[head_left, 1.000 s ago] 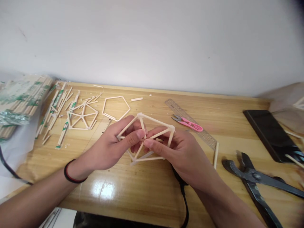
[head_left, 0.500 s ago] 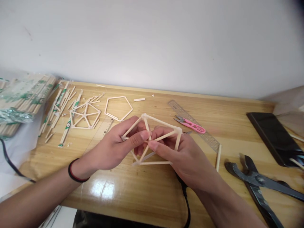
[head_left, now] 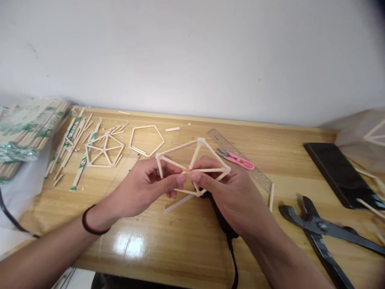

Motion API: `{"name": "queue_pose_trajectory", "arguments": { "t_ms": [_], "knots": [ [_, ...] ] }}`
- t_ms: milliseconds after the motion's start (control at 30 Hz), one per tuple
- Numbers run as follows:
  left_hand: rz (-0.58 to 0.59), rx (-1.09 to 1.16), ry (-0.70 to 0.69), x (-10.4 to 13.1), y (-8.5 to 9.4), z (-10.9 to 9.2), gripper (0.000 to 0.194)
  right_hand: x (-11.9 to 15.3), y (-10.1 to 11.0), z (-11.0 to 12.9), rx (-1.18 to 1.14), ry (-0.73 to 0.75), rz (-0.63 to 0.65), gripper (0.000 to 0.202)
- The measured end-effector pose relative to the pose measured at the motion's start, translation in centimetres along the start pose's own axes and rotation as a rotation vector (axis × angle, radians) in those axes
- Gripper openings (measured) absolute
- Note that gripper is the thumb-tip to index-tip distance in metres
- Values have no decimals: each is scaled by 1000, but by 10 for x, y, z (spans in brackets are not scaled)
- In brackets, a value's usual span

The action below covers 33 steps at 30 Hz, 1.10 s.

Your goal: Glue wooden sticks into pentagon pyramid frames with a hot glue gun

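Between my hands is a pentagon frame of wooden sticks (head_left: 180, 147), with spokes meeting at a joint in the middle. My left hand (head_left: 140, 184) pinches it near that joint, thumb tip by the centre. From the other side, my right hand (head_left: 236, 194) grips the same frame, its thumb pressed close to the joint and its fingers partly hidden behind the sticks. Below lies a black glue gun (head_left: 221, 216) with a cord, partly covered by my right hand. A translucent glue stick (head_left: 179, 203) shows under the frame.
Left are a similar spoked frame (head_left: 105, 149), a plain pentagon (head_left: 143, 127), loose sticks (head_left: 78, 138) and bagged chopsticks (head_left: 39, 124). Right are pink thread snips (head_left: 240, 160) on a clear ruler (head_left: 261, 179), large black cutters (head_left: 323, 227) and a black phone-like slab (head_left: 331, 172).
The stick frame has turned and tilted in my hands, its upper corner now further right. My thumbs remain near the centre joint. More of the glue gun shows below.
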<state>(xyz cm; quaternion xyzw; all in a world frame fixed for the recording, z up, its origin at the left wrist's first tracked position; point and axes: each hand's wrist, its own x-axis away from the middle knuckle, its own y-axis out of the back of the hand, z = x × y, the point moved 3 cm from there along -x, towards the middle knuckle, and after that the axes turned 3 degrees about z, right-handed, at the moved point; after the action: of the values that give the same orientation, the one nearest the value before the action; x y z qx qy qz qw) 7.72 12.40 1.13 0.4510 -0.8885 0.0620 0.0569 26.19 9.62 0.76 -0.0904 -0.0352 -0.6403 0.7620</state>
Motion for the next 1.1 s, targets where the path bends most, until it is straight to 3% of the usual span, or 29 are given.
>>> {"name": "queue_pose_trajectory", "arguments": {
  "t_ms": [300,533,733,933,1100],
  "knots": [
    [-101,-161,-66,4,0,-2,22,-1,4,14,183,11,-68,22],
    [-98,-221,-87,4,2,-5,25,0,6,23,364,100,-85,17],
    [-69,-300,-114,3,4,-4,26,1,4,19,301,53,-73,24],
    [-2,-314,-217,2,4,-10,20,2,2,21,291,52,-57,20],
    [-18,-387,-303,4,4,-14,15,4,1,21,304,69,-56,18]
  ]
}}
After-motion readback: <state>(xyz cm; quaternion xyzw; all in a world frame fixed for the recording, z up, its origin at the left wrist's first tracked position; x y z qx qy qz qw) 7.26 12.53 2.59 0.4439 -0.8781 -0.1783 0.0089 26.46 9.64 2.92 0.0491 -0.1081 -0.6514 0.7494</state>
